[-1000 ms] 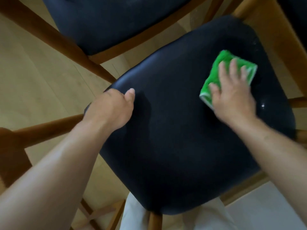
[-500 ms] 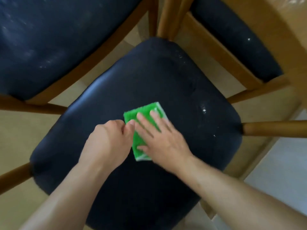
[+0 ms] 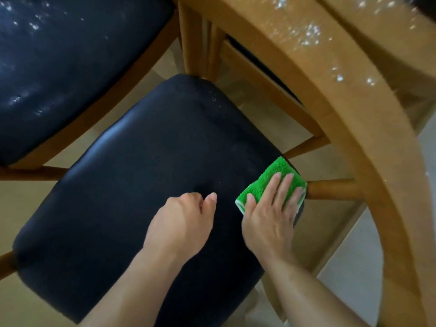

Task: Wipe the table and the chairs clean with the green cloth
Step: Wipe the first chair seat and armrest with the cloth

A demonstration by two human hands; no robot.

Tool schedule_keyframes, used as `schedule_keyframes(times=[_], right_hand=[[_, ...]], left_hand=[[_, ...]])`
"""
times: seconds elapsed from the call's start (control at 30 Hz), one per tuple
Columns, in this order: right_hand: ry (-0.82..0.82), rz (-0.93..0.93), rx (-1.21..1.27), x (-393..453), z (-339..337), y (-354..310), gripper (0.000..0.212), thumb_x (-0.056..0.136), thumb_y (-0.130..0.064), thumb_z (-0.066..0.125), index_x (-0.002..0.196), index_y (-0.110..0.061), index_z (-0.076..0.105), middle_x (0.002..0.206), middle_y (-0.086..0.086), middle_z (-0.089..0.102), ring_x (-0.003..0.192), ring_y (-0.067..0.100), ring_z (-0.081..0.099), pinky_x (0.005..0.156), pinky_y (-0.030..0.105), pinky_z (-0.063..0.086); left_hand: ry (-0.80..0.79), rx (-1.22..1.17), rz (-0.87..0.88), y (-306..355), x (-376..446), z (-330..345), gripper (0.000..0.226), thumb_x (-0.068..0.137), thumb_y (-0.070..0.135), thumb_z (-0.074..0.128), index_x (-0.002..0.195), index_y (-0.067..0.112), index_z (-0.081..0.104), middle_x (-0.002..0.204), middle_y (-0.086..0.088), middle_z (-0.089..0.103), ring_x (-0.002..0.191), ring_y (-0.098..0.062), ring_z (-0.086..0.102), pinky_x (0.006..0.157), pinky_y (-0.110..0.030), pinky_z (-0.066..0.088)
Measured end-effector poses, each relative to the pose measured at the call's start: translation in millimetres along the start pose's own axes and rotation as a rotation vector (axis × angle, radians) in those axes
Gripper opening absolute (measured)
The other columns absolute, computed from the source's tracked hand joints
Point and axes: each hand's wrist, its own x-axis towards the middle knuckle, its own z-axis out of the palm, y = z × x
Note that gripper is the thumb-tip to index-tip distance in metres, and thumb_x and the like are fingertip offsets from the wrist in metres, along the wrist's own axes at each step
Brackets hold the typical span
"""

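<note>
Head view: green cloth [image 3: 271,182] is pressed flat on the right edge of the dark chair seat [image 3: 146,185], right of frame centre, just beside the wooden rung [image 3: 330,188]. Right hand [image 3: 271,215] lies on the cloth with fingers [image 3: 286,185] straight and slightly apart, nothing gripped. Left hand [image 3: 181,225] rests on the seat at centre, fingers loosely curled, thumb tip forward, nothing held.

White specks are seen near the seat's far corner, on the second chair seat [image 3: 59,67] at upper left, and on the wooden table surface [image 3: 318,43] at upper right, so most of the task looks undone.

Step judged in hand: wiping this seat. Flat, even palm pressure should be kept, with strokes overlapped from the right edge toward the far corner so the specks are gathered, not scattered. The cloth overhangs the edge slightly; it could slip off if pushed further right. The seat is best steadied by the left hand.
</note>
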Motion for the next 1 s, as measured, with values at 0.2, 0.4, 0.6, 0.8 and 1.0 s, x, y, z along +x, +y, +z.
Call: schedule_keyframes(times=[0.2, 0.4, 0.6, 0.8, 1.0], right_hand=[[0.084, -0.194, -0.031, 58.5, -10.4, -51.6, 0.076, 0.097, -0.052, 0.022, 0.153, -0.008, -0.004, 0.16, 0.021, -0.003, 0.142, 0.053, -0.005, 0.11, 0.069, 0.006], [0.12, -0.531, -0.068, 105.6, -24.0, -104.6, 0.07, 0.1, -0.05, 0.024, 0.154, -0.016, -0.005, 0.162, 0.011, -0.004, 0.145, 0.045, -0.006, 0.113, 0.063, 0.006], [0.086, -0.33, -0.01, 99.9, -32.4, -41.8, 0.071, 0.098, -0.055, 0.016, 0.154, -0.016, -0.005, 0.162, 0.011, 0.005, 0.147, 0.036, 0.008, 0.118, 0.051, 0.015], [0.118, -0.269, 0.037, 98.0, -37.1, -44.3, 0.07, 0.098, -0.05, 0.023, 0.153, -0.008, 0.015, 0.158, 0.015, 0.023, 0.144, 0.038, 0.019, 0.115, 0.054, 0.022], [0.181, -0.444, 0.028, 134.1, -42.5, -135.0, 0.063, 0.101, -0.047, 0.027, 0.153, -0.014, 0.016, 0.159, 0.011, 0.02, 0.146, 0.036, 0.016, 0.115, 0.057, 0.019]], left_hand=[[0.019, 0.049, 0.057, -8.2, -1.6, 8.1, 0.053, 0.092, 0.056, 0.035, 0.056, 0.018, 0.034, 0.042, 0.006, 0.032, 0.035, -0.01, 0.027, 0.04, -0.024, 0.028], [0.007, 0.045, -0.015, -19.9, -3.5, 11.5, 0.052, 0.096, 0.05, 0.036, 0.06, 0.013, 0.039, 0.045, 0.005, 0.037, 0.038, -0.012, 0.032, 0.041, -0.025, 0.03], [0.025, 0.033, -0.021, -4.5, -8.2, -1.0, 0.049, 0.096, 0.047, 0.039, 0.058, 0.016, 0.035, 0.045, 0.005, 0.036, 0.039, -0.012, 0.032, 0.042, -0.025, 0.03], [0.075, -0.029, 0.047, 5.9, 17.9, -16.0, 0.046, 0.098, 0.047, 0.039, 0.063, 0.017, 0.042, 0.052, 0.004, 0.046, 0.044, -0.014, 0.043, 0.045, -0.025, 0.033], [0.156, -0.047, 0.051, -1.5, 50.3, -43.0, 0.043, 0.097, 0.05, 0.038, 0.068, 0.019, 0.05, 0.058, 0.002, 0.054, 0.05, -0.016, 0.053, 0.047, -0.026, 0.038]])
